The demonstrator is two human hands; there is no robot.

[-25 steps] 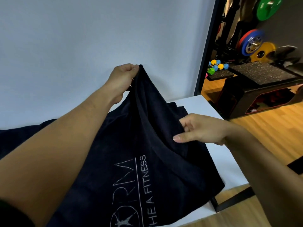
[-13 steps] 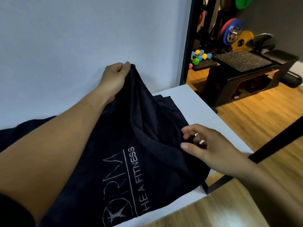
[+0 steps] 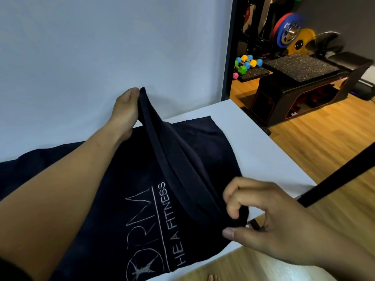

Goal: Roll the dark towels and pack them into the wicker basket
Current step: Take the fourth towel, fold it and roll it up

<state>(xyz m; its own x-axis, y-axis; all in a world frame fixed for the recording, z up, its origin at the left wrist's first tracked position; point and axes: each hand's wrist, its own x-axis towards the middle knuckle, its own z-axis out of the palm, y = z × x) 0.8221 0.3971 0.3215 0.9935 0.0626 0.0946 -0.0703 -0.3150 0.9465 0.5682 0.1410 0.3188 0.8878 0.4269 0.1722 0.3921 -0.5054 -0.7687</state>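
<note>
Sliding nearer along the cloth since the earlier frame, the right hand (image 3: 280,230) now sits at the near corner of the dark towel (image 3: 125,179), and the folded edge that sagged half a second ago runs in a straighter ridge between the two hands. Its thumb and curled fingers (image 3: 233,210) pinch that corner, the thumb below and the fingertips just above it, with the cloth bunched between them. Below the thumb, bare toes (image 3: 213,278) show on the wooden floor (image 3: 314,142).

Left of these fingers the towel lies spread on the white table (image 3: 263,151), its white logo and the letters "HE A FITNESS" facing up. A flat dark layer lies under the raised ridge and reaches beyond the fingers toward the table's far side. To their right, a black bar (image 3: 334,181) slants across the table's near corner.

Farther off, the left hand (image 3: 125,110) holds the far corner lifted above the table, clenched on it between thumb and fingertips. Behind it stands a plain white wall (image 3: 101,47).

Well beyond and to the right of both hands are coloured dumbbells (image 3: 246,63), a black box (image 3: 300,86) and round weight plates (image 3: 288,31).
</note>
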